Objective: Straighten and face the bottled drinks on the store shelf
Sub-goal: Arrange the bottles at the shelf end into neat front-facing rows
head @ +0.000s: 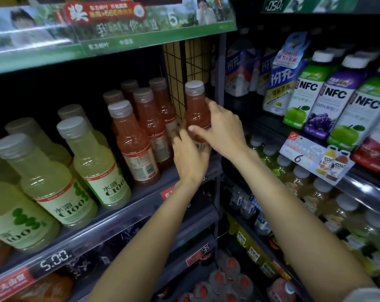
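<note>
Both hands grip the red drink bottle [195, 110] at the shelf's [141, 199] right end: left hand [190, 158] low, right hand [222, 129] round its middle. Facing step; next, probably turn its label forward.

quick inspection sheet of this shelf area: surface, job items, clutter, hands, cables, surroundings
surface: dark shelf with a 5.00 price strip
job's things: red drink bottle upright beside the wire divider; red bottles and pale green bottles in rows
clutter: nothing seen
grippers: left hand and right hand both grip the red drink bottle
cables: nothing seen
surroundings: NFC juice bottles at right, promo banner above
</note>
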Motion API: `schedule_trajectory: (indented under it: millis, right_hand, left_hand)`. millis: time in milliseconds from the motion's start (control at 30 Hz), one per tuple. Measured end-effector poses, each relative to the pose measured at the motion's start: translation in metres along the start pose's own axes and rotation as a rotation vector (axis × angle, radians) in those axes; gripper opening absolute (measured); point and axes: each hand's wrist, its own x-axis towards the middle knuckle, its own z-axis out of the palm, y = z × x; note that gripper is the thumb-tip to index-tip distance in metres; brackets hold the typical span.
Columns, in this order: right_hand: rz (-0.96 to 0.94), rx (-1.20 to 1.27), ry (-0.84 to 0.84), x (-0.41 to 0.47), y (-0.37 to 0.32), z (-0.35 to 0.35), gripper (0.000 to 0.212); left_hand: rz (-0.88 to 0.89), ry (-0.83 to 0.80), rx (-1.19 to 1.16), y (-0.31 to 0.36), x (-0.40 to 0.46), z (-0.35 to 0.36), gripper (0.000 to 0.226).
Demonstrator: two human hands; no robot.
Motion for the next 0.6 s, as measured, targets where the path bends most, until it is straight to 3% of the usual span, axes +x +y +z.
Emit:
schedule_trajectory:
  millis: [167, 267, 367, 500, 600]
  right_hand:
    - [0.020, 0.015, 0.044, 0.007, -0.002, -0.006, 0.063]
    - [-0.022, -0.153, 0.100, 0.008, -0.006, -0.007, 0.061]
    - [-0.070, -0.276, 0.109, 0.006, -0.010, -0.008, 0.058]
    - [-0.004, -0.183, 0.117, 0.002, -0.004, -0.005, 0.057]
    - [0.050, -0.103, 0.109, -0.002, 0.001, -0.003, 0.068]
  left_hand:
    - [0.048, -0.097, -0.257, -0.019, 0.009, -0.008, 0.066]
    - [0.068, -0.221, -0.362, -0.021, 0.017, -0.007, 0.076]
    - [0.061, -0.182, -0.266, -0.026, 0.022, 0.000, 0.091]
    - [0.024, -0.012, 0.015, -0.013, 0.017, 0.010, 0.080]
    - [0.015, 0.013, 0.050, -0.003, 0.009, 0.015, 0.080]
